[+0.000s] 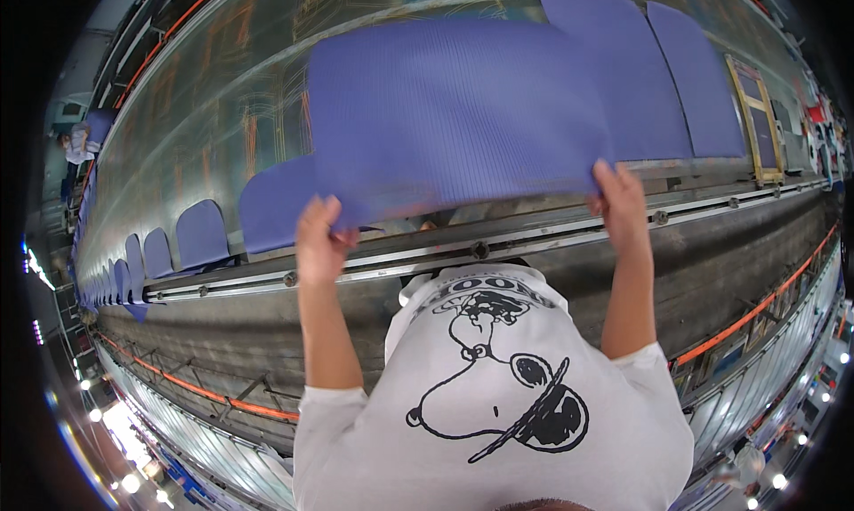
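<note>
Stretched between my two hands is a wide purple-blue sheet [445,111] with fine ribs, slightly blurred and bowed. My left hand [322,237] pinches its near left corner; my right hand [617,195] grips the near right corner, fingers closed. The sheet's far part lies over the glassy table [213,146], and its right end overlaps other purple panels [623,84]. Under its left end a rounded purple piece [276,204] shows in part. Whether the held sheet touches the table along its whole length, I cannot tell.
A metal rail [463,251] with bolts runs along the table's near edge. Several rounded purple pieces [203,231] line that edge to the left. A wooden frame [756,120] lies at the right. Behind me runs an orange bar [756,311]. A person [80,144] stands far left.
</note>
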`<state>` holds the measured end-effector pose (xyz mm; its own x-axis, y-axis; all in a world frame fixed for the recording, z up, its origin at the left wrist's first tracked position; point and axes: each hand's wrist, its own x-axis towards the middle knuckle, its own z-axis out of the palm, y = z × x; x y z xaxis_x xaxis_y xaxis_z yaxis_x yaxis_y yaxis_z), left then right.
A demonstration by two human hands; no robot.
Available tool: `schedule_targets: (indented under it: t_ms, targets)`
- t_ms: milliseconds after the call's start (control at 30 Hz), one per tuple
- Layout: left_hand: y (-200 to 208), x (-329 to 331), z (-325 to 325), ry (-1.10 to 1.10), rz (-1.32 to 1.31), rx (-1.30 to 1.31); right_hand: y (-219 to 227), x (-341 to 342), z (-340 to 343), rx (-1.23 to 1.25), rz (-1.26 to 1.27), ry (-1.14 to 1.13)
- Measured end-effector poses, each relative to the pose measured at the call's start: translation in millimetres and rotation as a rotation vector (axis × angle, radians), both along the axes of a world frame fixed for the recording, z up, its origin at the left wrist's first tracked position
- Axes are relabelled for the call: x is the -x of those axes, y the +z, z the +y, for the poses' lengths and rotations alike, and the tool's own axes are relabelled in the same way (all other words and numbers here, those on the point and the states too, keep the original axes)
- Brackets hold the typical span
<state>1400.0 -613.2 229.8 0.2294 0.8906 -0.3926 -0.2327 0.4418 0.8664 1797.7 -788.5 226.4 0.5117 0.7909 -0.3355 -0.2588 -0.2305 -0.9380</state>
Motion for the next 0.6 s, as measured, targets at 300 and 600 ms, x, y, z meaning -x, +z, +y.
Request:
schedule_targets:
  t_ms: [300,600]
  targets:
    - [-196.7,100.7,-159.2,-0.500,1.192,-0.367,-157.4,51.3,-140.0,0.688,-0.538,0.385]
    - [-195.3,7.2,-4.7,-0.197,1.211,-0.031,-219.5,-4.8,10.2,0.525,-0.468,0.116]
